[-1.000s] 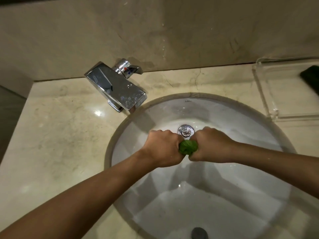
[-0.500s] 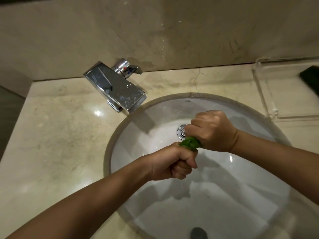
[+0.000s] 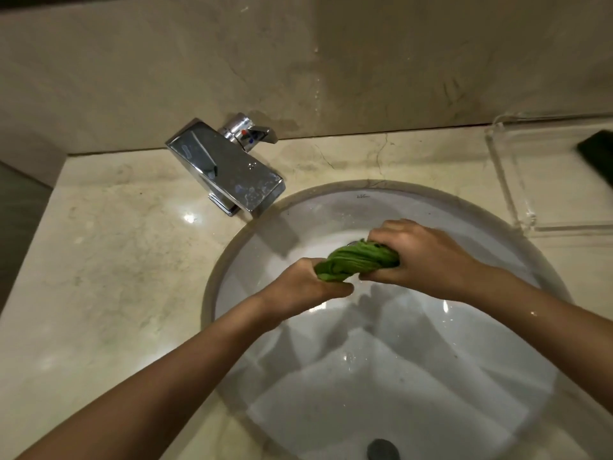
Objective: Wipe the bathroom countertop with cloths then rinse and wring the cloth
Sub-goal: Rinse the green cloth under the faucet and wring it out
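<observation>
2 bare hands grip 1 twisted green cloth [image 3: 356, 259] above the white undermount sink basin [image 3: 431, 376]: the left hand [image 3: 311, 282] is fisted around its near end, the right hand [image 3: 421, 257] clenched around its far end, with the bunched middle exposed between them. Behind and to the left, a chrome block faucet [image 3: 229, 167] stands on the beige marble countertop [image 3: 109, 277], its spout overhanging the basin rim; a clear acrylic tray [image 3: 517, 194] sits at the counter's right.

Both forearms bare, no sleeves; left hand [image 3: 308, 283], right hand [image 3: 428, 257] ungloved, wet droplets.
</observation>
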